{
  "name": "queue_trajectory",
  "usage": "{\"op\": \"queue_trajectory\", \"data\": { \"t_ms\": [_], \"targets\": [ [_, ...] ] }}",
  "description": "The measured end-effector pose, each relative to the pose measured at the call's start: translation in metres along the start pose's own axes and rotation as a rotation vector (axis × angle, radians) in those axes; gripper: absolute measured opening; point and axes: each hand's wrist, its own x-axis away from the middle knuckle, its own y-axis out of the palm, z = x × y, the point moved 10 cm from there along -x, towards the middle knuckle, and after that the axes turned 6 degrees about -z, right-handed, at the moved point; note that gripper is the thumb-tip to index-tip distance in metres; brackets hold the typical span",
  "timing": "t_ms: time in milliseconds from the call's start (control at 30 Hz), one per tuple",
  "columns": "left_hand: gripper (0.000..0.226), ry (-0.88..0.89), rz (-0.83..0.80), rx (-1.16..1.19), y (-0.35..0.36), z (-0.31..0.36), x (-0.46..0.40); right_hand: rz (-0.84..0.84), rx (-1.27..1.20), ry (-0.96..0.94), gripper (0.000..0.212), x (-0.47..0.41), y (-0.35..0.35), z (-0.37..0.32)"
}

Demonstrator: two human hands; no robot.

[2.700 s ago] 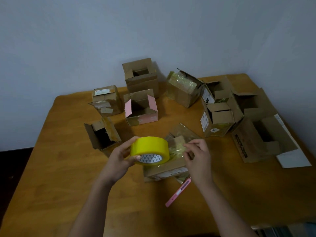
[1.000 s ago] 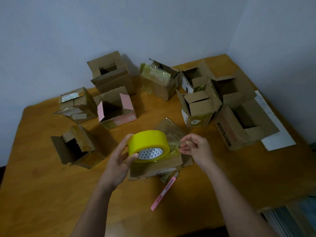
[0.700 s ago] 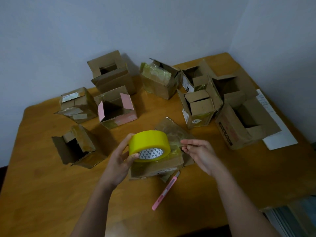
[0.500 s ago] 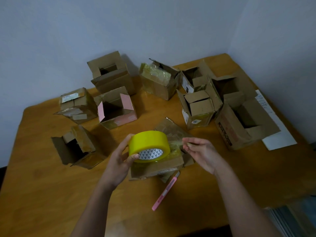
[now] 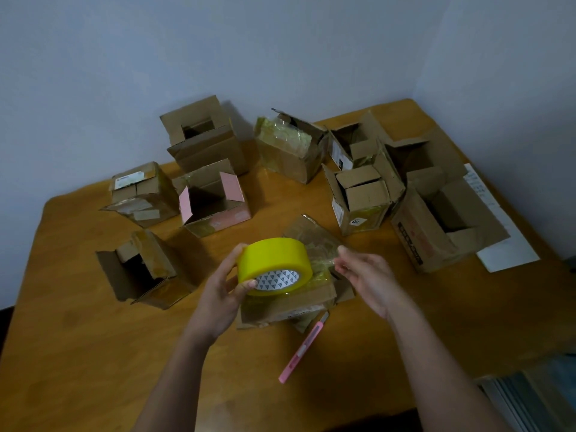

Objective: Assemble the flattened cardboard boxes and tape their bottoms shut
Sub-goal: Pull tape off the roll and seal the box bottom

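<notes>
Right hand [image 5: 364,272] has drawn tape end from yellow roll [image 5: 274,265]; left hand [image 5: 223,288] grips roll; labels unreadable.

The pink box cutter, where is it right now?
The pink box cutter lies on the wooden table, in front of the flattened box and between the person's forearms.

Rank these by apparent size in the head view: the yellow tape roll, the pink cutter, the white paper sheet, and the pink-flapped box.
1. white paper sheet and pink-flapped box: too alike to rank.
2. yellow tape roll, though nearness to the camera inflates it.
3. pink cutter, long but thin.
</notes>
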Motion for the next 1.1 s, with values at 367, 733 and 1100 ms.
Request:
{"op": "queue_trajectory", "data": {
  "t_ms": [367,733,1100],
  "targets": [
    [0.074,0.017,-0.015,0.005,0.005,0.012,0.002,0.150,0.315,-0.044,0.019,-0.001,0.001,-0.006],
    [0.064,0.008,-0.035,0.027,0.013,0.017,0.001,0.330,0.449,0.015,0.017,-0.004,-0.022,0.020],
    [0.072,0.032,-0.052,0.003,0.015,0.019,-0.001,0.244,0.762,-0.116,0.026,0.012,-0.008,0.013]
  ]
}}
